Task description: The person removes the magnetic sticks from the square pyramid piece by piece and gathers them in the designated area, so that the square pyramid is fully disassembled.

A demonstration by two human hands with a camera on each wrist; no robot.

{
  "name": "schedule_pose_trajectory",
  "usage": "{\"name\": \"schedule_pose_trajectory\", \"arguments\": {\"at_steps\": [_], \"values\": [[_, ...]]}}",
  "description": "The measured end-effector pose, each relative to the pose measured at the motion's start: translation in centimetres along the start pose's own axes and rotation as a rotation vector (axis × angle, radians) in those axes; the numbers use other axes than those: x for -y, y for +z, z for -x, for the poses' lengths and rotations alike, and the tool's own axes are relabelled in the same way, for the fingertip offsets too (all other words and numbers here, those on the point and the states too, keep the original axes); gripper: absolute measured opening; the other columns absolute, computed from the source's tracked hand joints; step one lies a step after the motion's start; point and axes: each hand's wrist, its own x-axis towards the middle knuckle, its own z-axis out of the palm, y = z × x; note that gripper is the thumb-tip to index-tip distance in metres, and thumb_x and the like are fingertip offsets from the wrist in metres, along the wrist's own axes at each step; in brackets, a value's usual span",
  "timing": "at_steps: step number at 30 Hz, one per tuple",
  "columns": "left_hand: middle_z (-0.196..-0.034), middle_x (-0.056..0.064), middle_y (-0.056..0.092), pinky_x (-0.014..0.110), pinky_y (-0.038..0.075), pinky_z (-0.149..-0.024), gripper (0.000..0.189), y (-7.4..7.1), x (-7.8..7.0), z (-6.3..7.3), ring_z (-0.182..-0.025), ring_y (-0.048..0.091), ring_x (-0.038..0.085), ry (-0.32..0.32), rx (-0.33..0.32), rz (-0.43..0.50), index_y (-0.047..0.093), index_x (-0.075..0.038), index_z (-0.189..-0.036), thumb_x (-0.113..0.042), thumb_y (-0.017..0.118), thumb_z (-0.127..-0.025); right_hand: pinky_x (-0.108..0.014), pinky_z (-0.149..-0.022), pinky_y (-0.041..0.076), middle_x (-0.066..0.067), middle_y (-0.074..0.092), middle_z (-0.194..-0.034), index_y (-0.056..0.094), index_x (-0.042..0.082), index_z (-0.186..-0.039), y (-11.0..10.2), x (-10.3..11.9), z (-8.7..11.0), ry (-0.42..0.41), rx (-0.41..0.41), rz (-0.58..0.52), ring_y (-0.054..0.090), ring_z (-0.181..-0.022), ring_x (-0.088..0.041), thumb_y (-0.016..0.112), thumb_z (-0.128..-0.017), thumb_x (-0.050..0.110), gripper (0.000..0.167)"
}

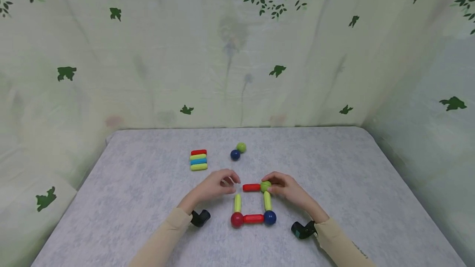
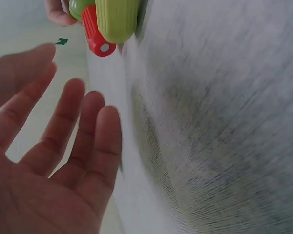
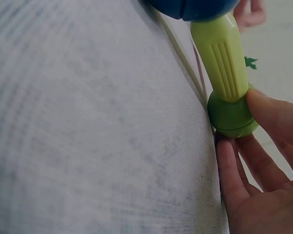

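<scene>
Head view shows the right hand point(image 1: 289, 190) holding a green ball point(image 1: 265, 186) between thumb and fingers, at the far right corner of an unclosed four-sided shape. This shape lies midway between the left and right edges of the surface point(image 1: 148, 205), well apart from its far edge. From the ball, an upper red rod point(image 1: 251, 187) points toward the left edge, and a right yellow-green rod point(image 1: 267, 201) runs to a blue ball point(image 1: 269, 217). A lower red rod point(image 1: 254, 218) joins that to a red ball point(image 1: 237, 219), which carries a left yellow-green rod point(image 1: 238, 204).

The left hand point(image 1: 216, 183) holds nothing; its fingers are loosely bent and parted, just beside the free end of the upper red rod, apart from it. Both forearms reach inward from the near side, palms facing each other. Dark lettering point(image 1: 360, 250) on the right sleeve point(image 1: 339, 240) is too small to read.
</scene>
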Motion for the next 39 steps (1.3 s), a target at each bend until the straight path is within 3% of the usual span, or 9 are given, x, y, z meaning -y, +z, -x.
{"name": "schedule_pose_trajectory", "arguments": {"at_steps": [3,7,14,20,27,31,34,39], "values": [[-0.109,0.0,0.06,0.03,0.048,-0.085,0.024,0.5,-0.2,1.1,-0.099,0.056,0.019,-0.024,0.122,0.025,0.063,-0.01,-0.113,-0.01,0.067,-0.089,-0.038,-0.089,0.045,-0.01,0.061,-0.115,0.06,-0.001,-0.118,0.0,0.9,0.3,-0.006,0.001,0.004,0.055,-0.108,-0.029,0.059,-0.093,0.004,0.026],[-0.114,-0.006,0.058,0.029,0.047,-0.086,0.029,1.1,-0.3,1.9,-0.101,0.051,0.019,-0.041,0.186,0.029,0.064,-0.015,-0.117,-0.013,0.069,-0.088,-0.039,-0.089,0.045,-0.014,0.06,-0.114,0.059,-0.005,-0.118,0.0,2.6,0.8,-0.008,0.01,0.004,0.055,-0.107,-0.032,0.058,-0.093,0.001,0.025],[-0.111,-0.008,0.055,0.029,0.046,-0.083,0.024,1.7,0.3,1.9,-0.101,0.049,0.019,-0.013,0.185,-0.002,0.066,-0.018,-0.111,-0.01,0.068,-0.087,-0.037,-0.088,0.045,-0.014,0.06,-0.114,0.059,-0.005,-0.118,0.0,3.3,1.1,-0.003,0.013,0.001,0.055,-0.106,-0.03,0.058,-0.093,0.002,0.026],[-0.105,-0.005,0.052,0.029,0.047,-0.082,0.018,1.8,0.5,1.6,-0.095,0.052,0.019,0.016,0.167,0.031,0.067,-0.017,-0.101,-0.009,0.071,-0.085,-0.037,-0.088,0.045,-0.013,0.061,-0.114,0.059,-0.004,-0.119,0.0,2.9,0.9,-0.001,0.01,-0.008,0.055,-0.107,-0.03,0.058,-0.093,0.001,0.026],[-0.093,-0.005,0.054,0.026,0.047,-0.078,0.01,1.6,0.4,1.8,-0.087,0.053,0.013,0.06,0.065,-0.013,0.066,-0.018,-0.092,-0.011,0.071,-0.087,-0.034,-0.087,0.046,-0.013,0.061,-0.113,0.059,-0.004,-0.118,0.1,3.1,1.0,0.003,0.003,-0.002,0.055,-0.106,-0.029,0.058,-0.093,0.001,0.025],[-0.096,-0.006,0.059,0.029,0.049,-0.08,0.013,0.8,0.7,2.4,-0.089,0.056,0.015,0.026,-0.016,0.014,0.065,-0.018,-0.094,-0.009,0.07,-0.087,-0.032,-0.085,0.046,-0.012,0.061,-0.113,0.059,-0.003,-0.118,0.2,3.1,1.0,0.001,0.003,-0.005,0.056,-0.105,-0.029,0.058,-0.093,0.002,0.025],[-0.096,-0.004,0.062,0.03,0.05,-0.08,0.015,-0.2,1.1,3.0,-0.09,0.058,0.016,-0.034,-0.129,0.016,0.064,-0.016,-0.094,-0.004,0.069,-0.086,-0.031,-0.085,0.047,-0.012,0.061,-0.113,0.059,-0.003,-0.118,0.1,2.9,0.9,0.0,0.004,-0.006,0.055,-0.105,-0.029,0.058,-0.093,0.002,0.025],[-0.093,0.0,0.062,0.033,0.049,-0.078,0.014,-1.9,2.2,3.9,-0.089,0.057,0.018,-0.143,-0.373,-0.037,0.064,-0.012,-0.092,-0.004,0.072,-0.084,-0.031,-0.085,0.047,-0.012,0.061,-0.114,0.059,-0.004,-0.119,0.0,2.8,0.9,-0.002,0.01,0.002,0.055,-0.105,-0.028,0.057,-0.094,0.001,0.026]]}}
